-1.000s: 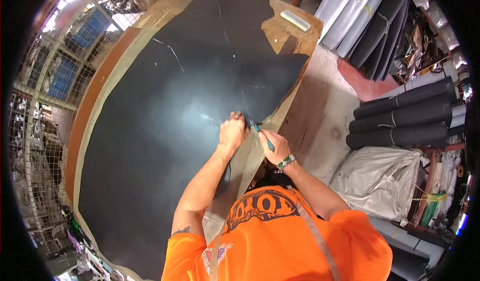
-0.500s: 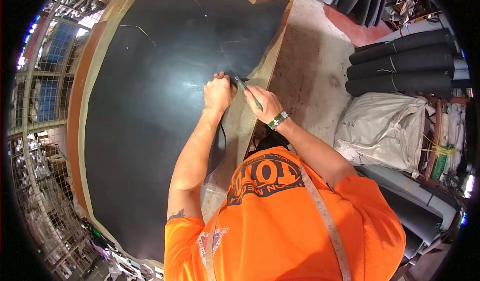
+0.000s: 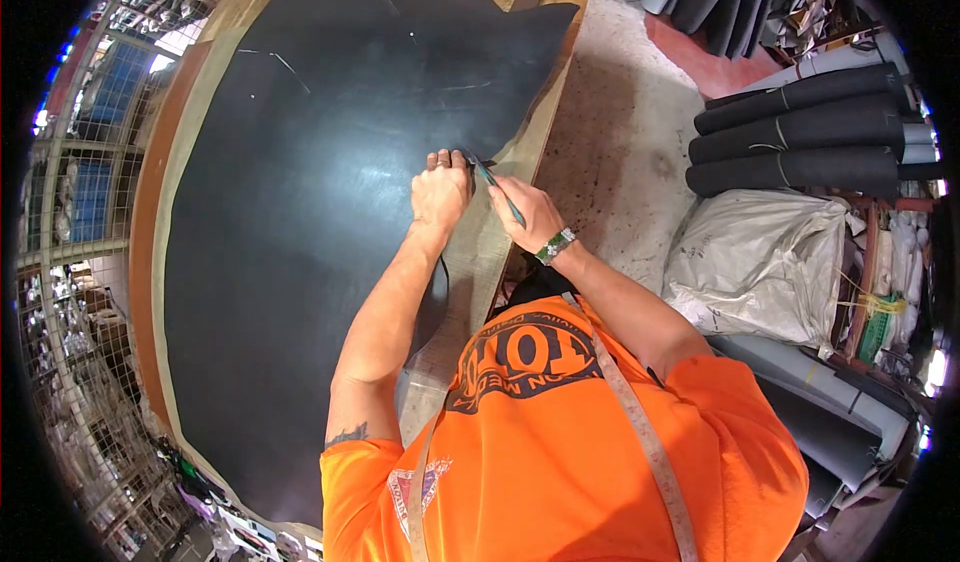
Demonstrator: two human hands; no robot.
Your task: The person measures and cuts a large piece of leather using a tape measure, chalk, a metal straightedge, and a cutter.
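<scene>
A large black leather hide (image 3: 300, 292) spreads over the wooden table, with a few pale chalk-like marks on it. My left hand (image 3: 440, 194) is closed at the hide's right edge, its knuckles up and its fingers curled on the leather. In my right hand (image 3: 527, 212) is a knife (image 3: 487, 175) with a blue-green handle, wrapped by my fingers. Its tip meets the hide's edge just beside my left fingers; the blade is too small to make out clearly. A narrow dark strip curves down below my left wrist, partly hidden by my forearm.
The table's wooden edge (image 3: 545, 162) runs close to my right hand. Black rolls (image 3: 800, 132) and a white wrapped bundle (image 3: 760, 262) are stacked on the right. A wire-mesh rack (image 3: 85, 262) stands at the left. A measuring tape (image 3: 650, 442) hangs round my neck.
My left hand has shifted slightly, its fingers now lying more forward on the leather edge. The knife stays in my right hand, almost in the same place. The view has moved a little.
</scene>
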